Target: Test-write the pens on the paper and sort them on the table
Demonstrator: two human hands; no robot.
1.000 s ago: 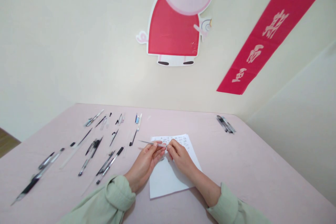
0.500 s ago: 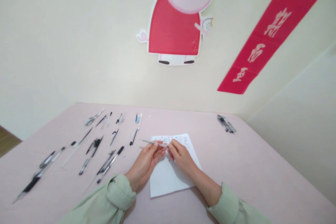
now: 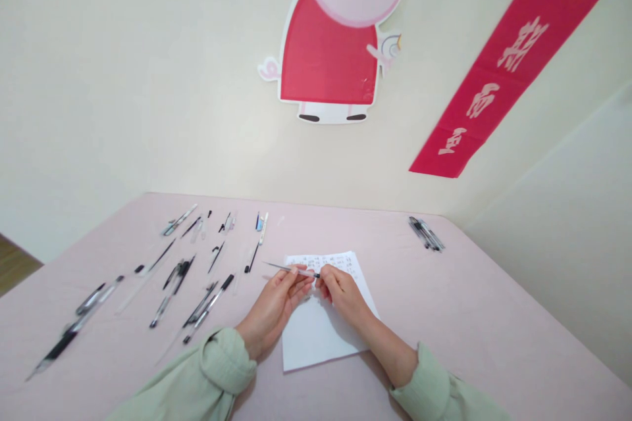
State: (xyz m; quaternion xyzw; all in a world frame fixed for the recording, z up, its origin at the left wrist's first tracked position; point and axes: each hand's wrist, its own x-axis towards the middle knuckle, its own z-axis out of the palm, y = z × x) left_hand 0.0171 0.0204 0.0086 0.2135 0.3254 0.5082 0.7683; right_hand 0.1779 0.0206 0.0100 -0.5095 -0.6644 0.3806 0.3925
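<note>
My left hand (image 3: 276, 306) and my right hand (image 3: 340, 293) meet over a white sheet of paper (image 3: 320, 329) with handwriting at its far end. Both hands pinch a thin pen refill (image 3: 289, 269) that points out to the left; a small dark bit shows between the fingertips. Both wrists come out of pale green sleeves. What else the right fingers hold, if anything, is hidden.
Several pens and loose pen parts (image 3: 170, 283) lie spread over the left half of the pink table (image 3: 469, 316). A small bundle of dark pens (image 3: 425, 234) lies at the far right. A cartoon pig cutout (image 3: 336, 39) and a red banner (image 3: 508, 59) hang on the wall.
The hands stay nearly still on the refill; the right fingers have shifted slightly, and a small dark bit now shows between the fingertips.
</note>
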